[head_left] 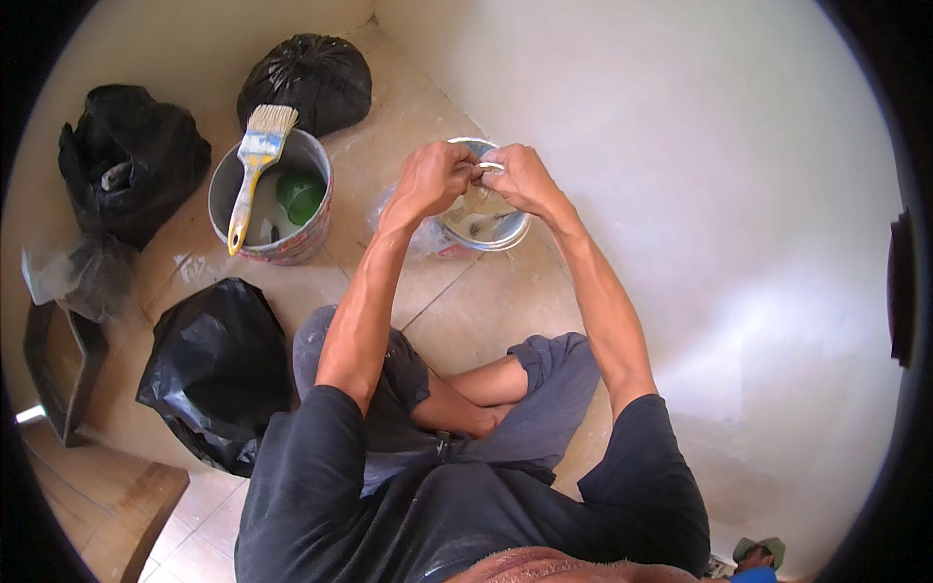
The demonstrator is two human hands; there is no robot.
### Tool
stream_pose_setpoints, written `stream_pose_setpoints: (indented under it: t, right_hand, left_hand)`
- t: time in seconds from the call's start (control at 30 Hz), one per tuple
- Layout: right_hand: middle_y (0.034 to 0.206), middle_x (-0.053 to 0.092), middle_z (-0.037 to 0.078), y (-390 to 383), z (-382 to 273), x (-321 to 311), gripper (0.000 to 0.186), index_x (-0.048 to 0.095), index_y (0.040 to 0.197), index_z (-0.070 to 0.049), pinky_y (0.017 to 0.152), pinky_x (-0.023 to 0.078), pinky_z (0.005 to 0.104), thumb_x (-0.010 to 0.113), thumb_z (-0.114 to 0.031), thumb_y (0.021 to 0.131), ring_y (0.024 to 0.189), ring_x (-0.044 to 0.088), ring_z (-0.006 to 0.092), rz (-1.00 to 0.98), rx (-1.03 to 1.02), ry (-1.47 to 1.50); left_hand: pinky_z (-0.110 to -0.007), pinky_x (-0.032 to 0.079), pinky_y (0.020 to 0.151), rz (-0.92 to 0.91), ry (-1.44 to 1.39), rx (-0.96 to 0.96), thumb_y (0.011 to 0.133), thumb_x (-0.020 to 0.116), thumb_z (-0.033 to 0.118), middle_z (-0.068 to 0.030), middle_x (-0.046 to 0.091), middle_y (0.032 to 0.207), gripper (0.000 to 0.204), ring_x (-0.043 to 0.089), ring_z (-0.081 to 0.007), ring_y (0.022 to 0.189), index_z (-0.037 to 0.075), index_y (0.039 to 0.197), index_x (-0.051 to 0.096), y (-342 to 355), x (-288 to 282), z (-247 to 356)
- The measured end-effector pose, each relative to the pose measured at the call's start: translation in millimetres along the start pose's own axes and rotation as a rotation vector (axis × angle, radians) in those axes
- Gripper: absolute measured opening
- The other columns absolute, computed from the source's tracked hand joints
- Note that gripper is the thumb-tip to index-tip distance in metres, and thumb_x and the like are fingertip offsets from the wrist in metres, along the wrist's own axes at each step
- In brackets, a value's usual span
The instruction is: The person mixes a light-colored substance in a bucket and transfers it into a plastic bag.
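Both my hands meet above a metal-rimmed bucket (515,236) on the floor, close to the wall. My left hand (434,179) is closed, its fingertips pinched beside the right ones. My right hand (523,179) is closed as well, curled around a small pale thing with a rounded, ring-like edge (491,167). Its kind is too small and too covered by fingers to tell. Something cloudy and yellowish lies inside the bucket, and crumpled clear plastic (425,233) rests at its left side.
Left of my hands, a paintbrush (259,160) lies across a second bucket (321,209) holding a green container (301,194). Around it sit black plastic bags (306,83), (136,160), (219,364). A dark frame (83,389) lies far left. The pale wall (700,194) rises at right.
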State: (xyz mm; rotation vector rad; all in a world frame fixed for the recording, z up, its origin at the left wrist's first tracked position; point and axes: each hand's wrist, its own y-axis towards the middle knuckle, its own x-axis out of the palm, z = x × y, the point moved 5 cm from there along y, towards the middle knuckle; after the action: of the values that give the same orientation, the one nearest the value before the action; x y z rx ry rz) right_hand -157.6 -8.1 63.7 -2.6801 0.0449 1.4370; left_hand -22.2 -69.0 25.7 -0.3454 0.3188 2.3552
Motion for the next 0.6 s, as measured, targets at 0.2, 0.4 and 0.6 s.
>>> stream_pose_setpoints:
  t: [0.2,0.4,0.6]
  right_hand:
    - [0.077,0.068,0.023,4,-14,5,0.02,0.075,0.085,-0.004,0.068,0.054,0.0462,0.076,-0.021,0.074,0.074,0.067,0.041,0.093,0.101,-0.357]
    - [0.08,0.069,0.024,7,-16,18,0.023,0.074,0.079,-0.004,0.071,0.055,0.0485,0.075,-0.027,0.075,0.076,0.068,0.0405,0.096,0.168,-0.508]
    - [0.08,0.068,0.025,2,-26,17,0.026,0.074,0.084,-0.002,0.073,0.054,0.0474,0.069,-0.028,0.08,0.078,0.068,0.0409,0.018,0.058,-0.525]
  left_hand:
    - [-0.043,0.051,0.067,0.188,0.22,0.126,0.081,0.067,0.014,-0.0182,0.07,0.078,0.017,0.068,-0.0365,0.072,0.006,0.092,0.075,-3,-2,5]
    - [-0.047,0.053,0.071,0.197,0.208,0.107,0.077,0.067,0.013,-0.0211,0.068,0.079,0.016,0.067,-0.04,0.075,0.007,0.088,0.077,-1,-2,-6]
    - [-0.044,0.051,0.07,0.146,0.147,0.098,0.081,0.065,0.014,-0.0194,0.07,0.082,0.019,0.068,-0.0372,0.077,0.004,0.095,0.074,0,-11,-5]
